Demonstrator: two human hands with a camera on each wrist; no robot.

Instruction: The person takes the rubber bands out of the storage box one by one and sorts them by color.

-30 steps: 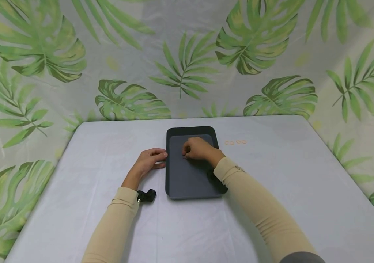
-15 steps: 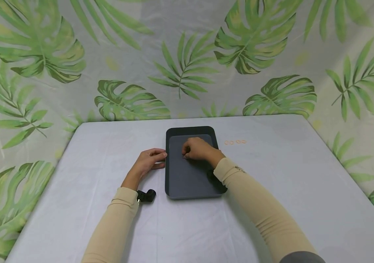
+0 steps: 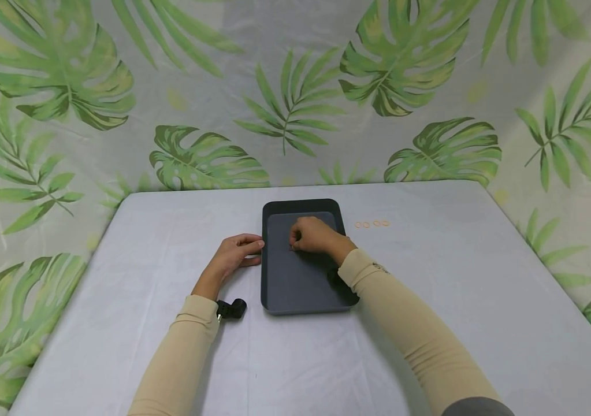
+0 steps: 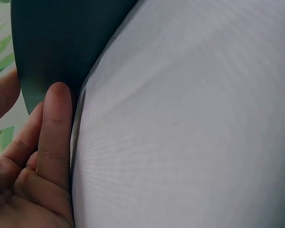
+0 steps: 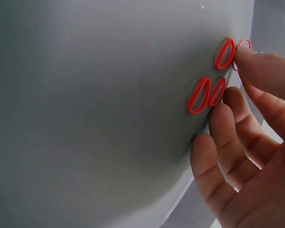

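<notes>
A person's right hand (image 3: 313, 235) reaches over a dark grey tray (image 3: 303, 294) on a white-covered table (image 3: 430, 271). Its grip is closed on something small: in the right wrist view, thumb and forefinger pinch one thin red loop (image 5: 245, 40), with part of it hidden behind the thumb.

Just beside that grip, three more red loops (image 5: 199, 95) lie on the tray's inner surface, one next to the thumb tip and a touching pair close to the other fingertips. To the right of the grip, outside the tray, four small orange loops (image 3: 371, 224) lie in a row on the table.

To the left of the grip, across the tray's near-left floor and wall, is the left hand (image 3: 233, 253). Its fingers are extended and touch the wall from outside, pinching nothing. A small black device (image 3: 232, 309) sits at that wrist. Both arms wear beige sleeves (image 3: 409, 323). Beyond the grip hangs a leaf-patterned cloth (image 3: 295, 115).
</notes>
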